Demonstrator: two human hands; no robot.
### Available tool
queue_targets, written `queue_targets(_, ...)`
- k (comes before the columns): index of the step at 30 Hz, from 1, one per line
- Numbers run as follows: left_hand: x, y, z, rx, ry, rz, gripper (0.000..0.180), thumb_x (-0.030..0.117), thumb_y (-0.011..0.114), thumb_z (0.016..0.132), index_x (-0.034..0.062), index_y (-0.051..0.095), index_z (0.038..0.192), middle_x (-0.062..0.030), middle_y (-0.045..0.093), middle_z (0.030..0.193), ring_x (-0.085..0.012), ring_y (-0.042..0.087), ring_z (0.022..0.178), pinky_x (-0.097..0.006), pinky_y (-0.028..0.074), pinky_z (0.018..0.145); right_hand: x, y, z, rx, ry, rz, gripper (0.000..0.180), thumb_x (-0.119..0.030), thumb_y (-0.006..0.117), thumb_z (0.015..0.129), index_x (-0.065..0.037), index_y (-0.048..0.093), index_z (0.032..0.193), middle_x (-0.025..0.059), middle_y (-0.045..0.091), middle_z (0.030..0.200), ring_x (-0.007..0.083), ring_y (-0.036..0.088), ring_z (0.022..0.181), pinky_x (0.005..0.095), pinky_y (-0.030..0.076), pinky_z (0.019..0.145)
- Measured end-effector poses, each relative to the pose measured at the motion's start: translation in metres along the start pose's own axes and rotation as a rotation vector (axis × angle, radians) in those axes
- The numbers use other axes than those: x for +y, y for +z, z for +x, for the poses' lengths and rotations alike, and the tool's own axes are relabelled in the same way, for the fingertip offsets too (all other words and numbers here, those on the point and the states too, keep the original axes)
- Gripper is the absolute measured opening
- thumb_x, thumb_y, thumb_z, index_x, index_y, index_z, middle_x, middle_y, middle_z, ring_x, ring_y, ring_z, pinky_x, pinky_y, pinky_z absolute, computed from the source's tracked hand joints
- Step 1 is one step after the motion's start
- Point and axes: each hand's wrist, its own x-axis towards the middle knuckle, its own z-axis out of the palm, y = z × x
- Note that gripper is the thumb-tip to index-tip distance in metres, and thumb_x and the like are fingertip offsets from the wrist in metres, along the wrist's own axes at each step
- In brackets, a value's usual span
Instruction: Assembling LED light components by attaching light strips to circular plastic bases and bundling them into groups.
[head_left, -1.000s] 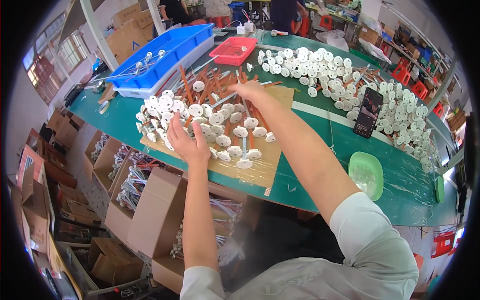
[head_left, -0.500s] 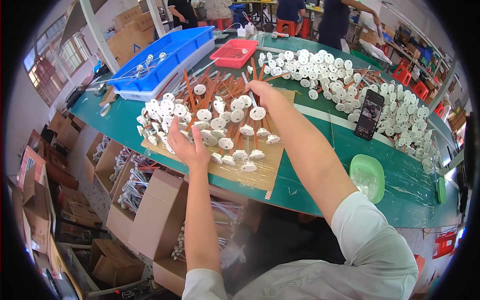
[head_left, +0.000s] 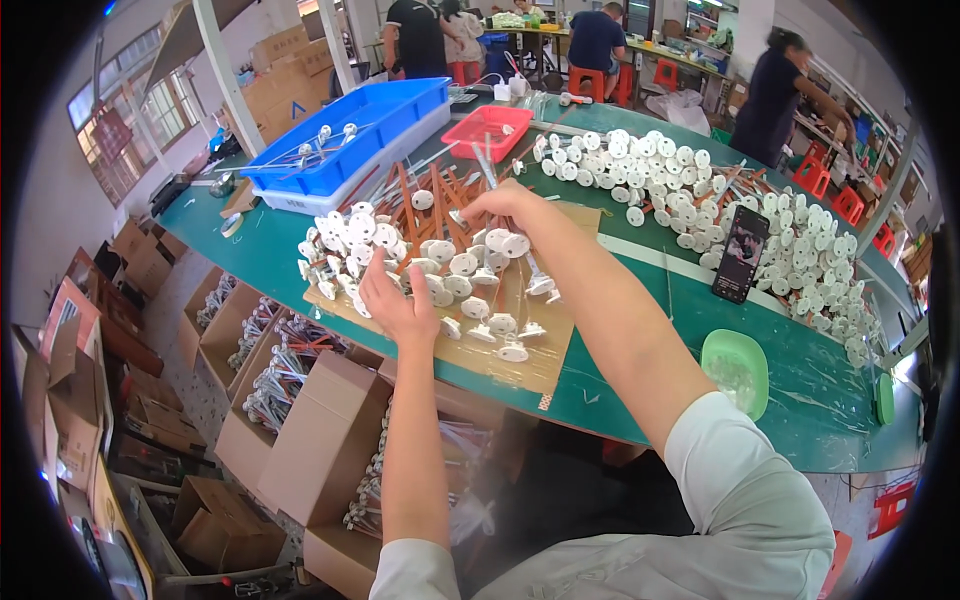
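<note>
A heap of white round disc heads (head_left: 362, 228) on thin brown and grey strips lies on a flat cardboard sheet (head_left: 545, 375) in front of me. My left hand (head_left: 402, 308) is open beside the near left side of the heap, fingers spread and pointing up at the discs. Over the far right part of the heap, my right hand (head_left: 507, 203) has its fingers closed round a few grey strips (head_left: 486, 163) that stick up past it. A white disc shows by its fingertips. The hand itself hides part of its grip.
A second disc heap (head_left: 640, 165) spreads across the green table (head_left: 620, 395), with a phone (head_left: 740, 255) standing against it. Around are a blue tray (head_left: 345, 130), a red basket (head_left: 455, 130) and a green dish (head_left: 735, 360). Open cartons (head_left: 325, 430) stand below the left edge. Several people are behind.
My right hand has shifted left over the heap, and some discs beneath it lie differently. My left hand stays beside the discs. The view has tilted up slightly; a person at back right is more visible.
</note>
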Motion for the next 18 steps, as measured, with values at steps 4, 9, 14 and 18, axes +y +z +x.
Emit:
queue_targets(4, 0.004, -0.005, 0.002, -0.013, 0.026, 0.055, 0.05, 0.029, 0.058, 0.095, -0.002, 0.05, 0.133, -0.018, 0.058, 0.126, -0.0355, 0.049, 0.118, -0.046, 0.034, 0.103, -0.014, 0.021, 0.008, 0.006, 0.073, -0.395, 0.053, -0.047, 0.086, 0.062, -0.004, 0.076, 0.09, 0.011, 0.074, 0.097, 0.0209, 0.072, 0.082, 0.0324, 0.057, 0.072)
queue_targets(9, 0.004, -0.003, 0.002, -0.018, 0.018, 0.044, 0.049, 0.029, 0.059, 0.094, -0.0019, 0.051, 0.132, -0.018, 0.058, 0.126, -0.0358, 0.049, 0.118, -0.046, 0.033, 0.103, -0.008, 0.024, 0.013, 0.173, -0.098, -0.663, 0.04, -0.038, 0.085, 0.062, -0.003, 0.076, 0.081, 0.0128, 0.074, 0.085, 0.0233, 0.072, 0.077, 0.0323, 0.058, 0.072)
queue_targets(14, 0.001, -0.005, 0.004, -0.02, 0.011, 0.047, 0.05, 0.028, 0.061, 0.094, -0.0015, 0.051, 0.132, -0.0177, 0.058, 0.126, -0.0355, 0.048, 0.118, -0.046, 0.034, 0.103, -0.003, 0.015, 0.005, 0.191, -0.142, -0.398, 0.021, -0.016, 0.077, 0.061, -0.002, 0.073, 0.076, 0.0143, 0.072, 0.076, 0.022, 0.068, 0.059, 0.0316, 0.055, 0.058)
queue_targets(18, 0.001, -0.004, 0.003, -0.016, 0.004, 0.044, 0.05, 0.028, 0.062, 0.093, -0.001, 0.051, 0.132, -0.0174, 0.058, 0.126, -0.035, 0.048, 0.118, -0.045, 0.034, 0.103, -0.008, -0.013, -0.003, -0.064, -0.145, 0.044, 0.017, -0.007, 0.073, 0.062, -0.003, 0.066, 0.078, 0.0103, 0.063, 0.066, 0.019, 0.06, 0.054, 0.0359, 0.047, 0.047)
